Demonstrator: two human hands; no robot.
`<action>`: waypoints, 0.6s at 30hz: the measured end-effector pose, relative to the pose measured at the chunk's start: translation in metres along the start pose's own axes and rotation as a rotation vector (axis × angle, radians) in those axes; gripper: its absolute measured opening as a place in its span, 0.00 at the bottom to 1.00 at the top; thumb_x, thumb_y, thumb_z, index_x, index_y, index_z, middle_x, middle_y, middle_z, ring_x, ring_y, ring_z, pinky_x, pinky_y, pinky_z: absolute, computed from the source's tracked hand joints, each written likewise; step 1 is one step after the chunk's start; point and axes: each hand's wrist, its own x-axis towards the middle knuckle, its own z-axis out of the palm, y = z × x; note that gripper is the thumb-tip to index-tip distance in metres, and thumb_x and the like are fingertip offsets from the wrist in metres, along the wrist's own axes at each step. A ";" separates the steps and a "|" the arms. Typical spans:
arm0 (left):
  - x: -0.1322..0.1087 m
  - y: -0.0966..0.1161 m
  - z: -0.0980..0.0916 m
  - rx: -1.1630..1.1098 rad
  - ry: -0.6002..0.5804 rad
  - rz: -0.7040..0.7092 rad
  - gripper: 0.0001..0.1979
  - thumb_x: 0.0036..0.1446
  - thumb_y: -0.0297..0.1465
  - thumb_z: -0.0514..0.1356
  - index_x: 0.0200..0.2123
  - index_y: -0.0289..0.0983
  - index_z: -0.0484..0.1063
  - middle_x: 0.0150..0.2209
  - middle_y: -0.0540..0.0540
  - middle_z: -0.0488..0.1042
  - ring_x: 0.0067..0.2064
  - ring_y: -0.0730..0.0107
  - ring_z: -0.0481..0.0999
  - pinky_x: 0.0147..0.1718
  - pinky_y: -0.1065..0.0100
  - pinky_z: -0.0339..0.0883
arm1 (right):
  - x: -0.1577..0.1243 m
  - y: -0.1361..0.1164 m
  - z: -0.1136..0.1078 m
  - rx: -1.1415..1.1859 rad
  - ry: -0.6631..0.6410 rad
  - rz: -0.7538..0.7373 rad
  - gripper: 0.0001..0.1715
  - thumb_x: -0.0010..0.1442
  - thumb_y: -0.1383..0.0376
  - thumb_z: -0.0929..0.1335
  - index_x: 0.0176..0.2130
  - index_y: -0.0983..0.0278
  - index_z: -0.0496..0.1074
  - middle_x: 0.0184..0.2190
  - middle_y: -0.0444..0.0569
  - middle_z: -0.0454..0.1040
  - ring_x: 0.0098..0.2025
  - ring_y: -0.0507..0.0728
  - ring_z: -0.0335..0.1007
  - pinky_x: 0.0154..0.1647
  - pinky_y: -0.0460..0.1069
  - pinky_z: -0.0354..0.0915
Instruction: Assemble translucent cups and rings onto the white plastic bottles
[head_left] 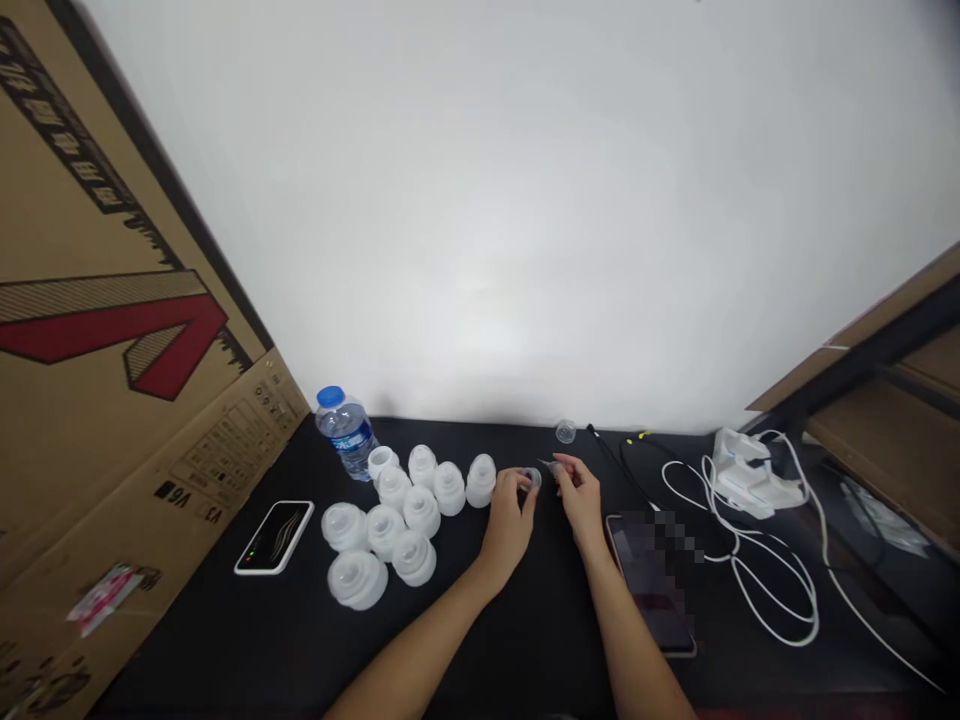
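Note:
My left hand (511, 510) is closed on a small clear round plastic cap (533, 477), held a little above the black tabletop. Facing it, my right hand (577, 492) pinches a small translucent pointed piece (552, 466), whose tip points toward the cap. The two pieces look slightly apart. Left of my left hand stand several white translucent domed pieces (449, 488) with wide round bases, the closest one (481, 481) right beside my fingers. Behind my right hand, another small clear cap (565, 431) lies near the wall.
A water bottle (346, 434) with a blue lid stands at the back left, with a white-framed device (275, 538) before it. Right of my forearm lies a phone (649, 590). White cables (780, 640) and a white dock (754, 478) sit farther right. A cardboard box (112, 420) borders the left.

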 end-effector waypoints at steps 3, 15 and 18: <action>-0.001 0.005 0.008 -0.263 0.097 -0.141 0.10 0.70 0.39 0.64 0.44 0.39 0.73 0.52 0.38 0.75 0.57 0.54 0.78 0.58 0.50 0.76 | -0.007 -0.010 0.008 0.058 -0.045 0.004 0.22 0.62 0.51 0.69 0.43 0.65 0.81 0.29 0.46 0.79 0.28 0.57 0.72 0.30 0.50 0.69; -0.013 0.006 0.022 -0.452 0.095 -0.231 0.22 0.65 0.47 0.69 0.47 0.41 0.64 0.47 0.43 0.76 0.52 0.58 0.82 0.55 0.52 0.78 | -0.014 -0.024 0.016 0.209 -0.166 0.078 0.18 0.61 0.52 0.70 0.41 0.63 0.81 0.29 0.47 0.79 0.31 0.59 0.74 0.34 0.51 0.70; -0.014 0.003 0.024 -0.489 0.122 -0.232 0.27 0.63 0.45 0.72 0.54 0.43 0.62 0.50 0.42 0.75 0.53 0.57 0.83 0.55 0.51 0.78 | -0.014 -0.027 0.015 0.195 -0.178 0.061 0.23 0.64 0.46 0.71 0.38 0.62 0.81 0.33 0.49 0.81 0.35 0.60 0.76 0.38 0.51 0.70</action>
